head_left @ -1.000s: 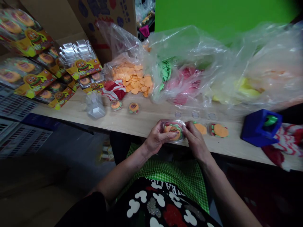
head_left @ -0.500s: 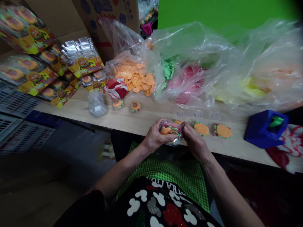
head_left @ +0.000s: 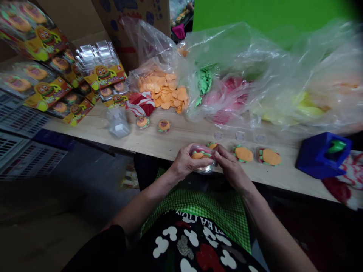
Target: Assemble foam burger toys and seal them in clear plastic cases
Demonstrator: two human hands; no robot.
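Note:
In front of my body, over the table's front edge, a clear plastic box [head_left: 206, 169] holds a small toy burger [head_left: 197, 155] with orange, green and red layers. My left hand [head_left: 184, 163] is closed round the box's left side, its thumb lying across the front. At the right edge of the box, my right hand [head_left: 231, 166] pinches with thumb and fingers. An orange-topped burger [head_left: 212, 145] behind them is partly hidden by my hands. To the right, two more toy burgers [head_left: 243, 154] lie in clear boxes with raised lids.
A blue tape dispenser [head_left: 317, 155] stands at the right beside a red-and-white cloth. Plastic bags of orange pieces [head_left: 164, 90], green, pink and yellow pieces line the back. Leftward are two boxed burgers [head_left: 163, 125], clear shells [head_left: 118, 124] and stacked display cartons [head_left: 51, 90].
The view has shifted slightly, so the table's things sit a little farther right. My right fingers have moved slightly left along the box's edge. Both hands keep hold of the box.

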